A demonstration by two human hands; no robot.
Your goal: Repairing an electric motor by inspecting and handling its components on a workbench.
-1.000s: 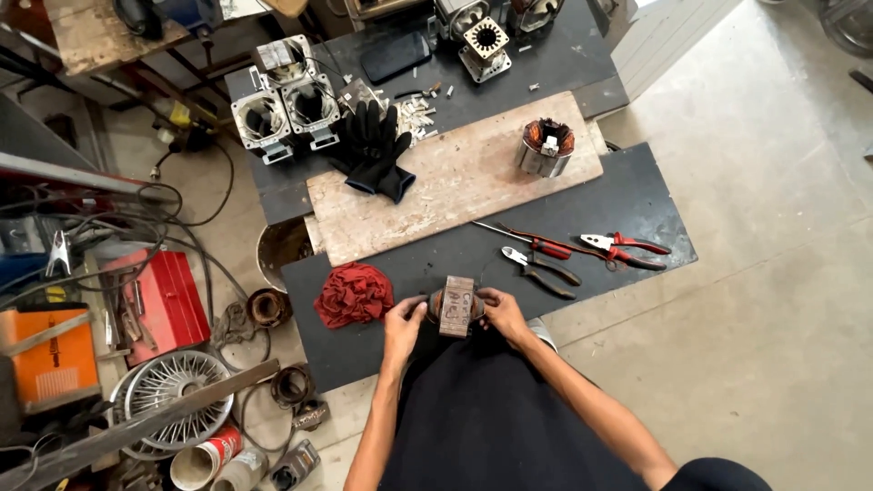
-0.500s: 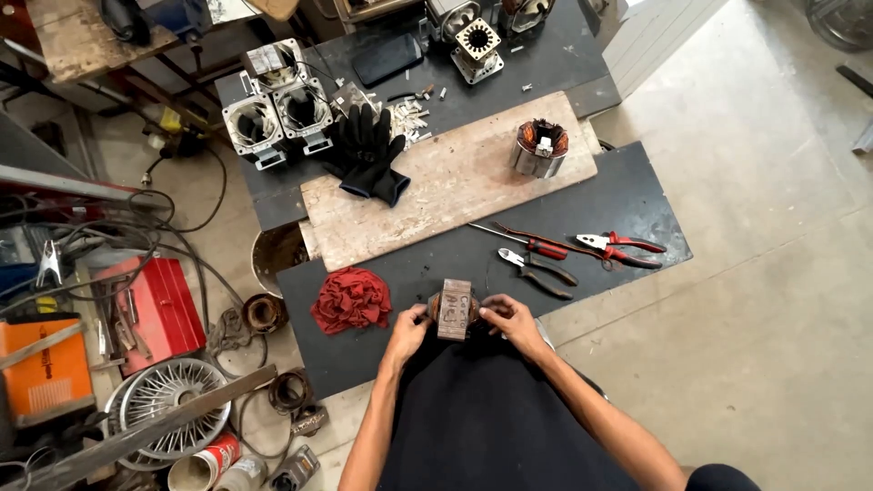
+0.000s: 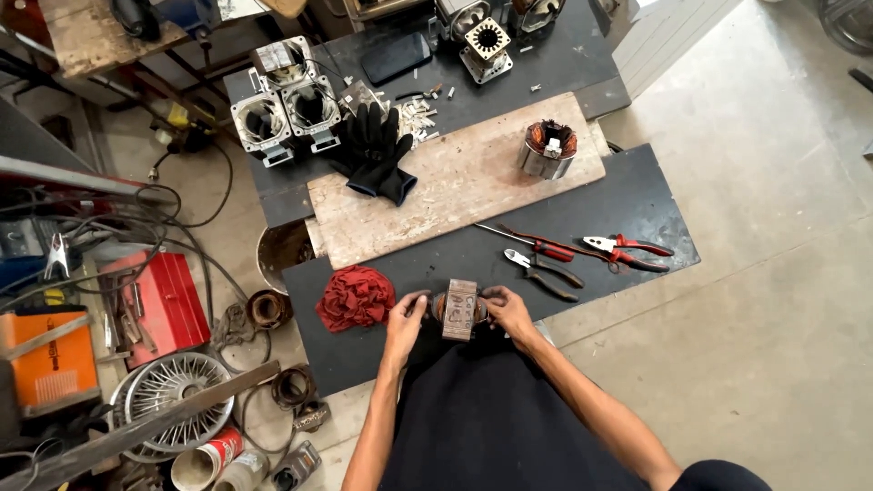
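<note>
Black bench [image 3: 637,195] carrying: wooden board [image 3: 473,186] lying mid-bench; red rag [image 3: 356,298] sitting near front-left corner; pliers [image 3: 627,252], screwdriver [image 3: 532,242] resting toward right edge.

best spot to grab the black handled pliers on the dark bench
Probably the black-handled pliers go best by the two handles, which point right toward the bench edge. Come from above on that side: the jaws point left, and the red screwdriver lies close behind them.
</note>
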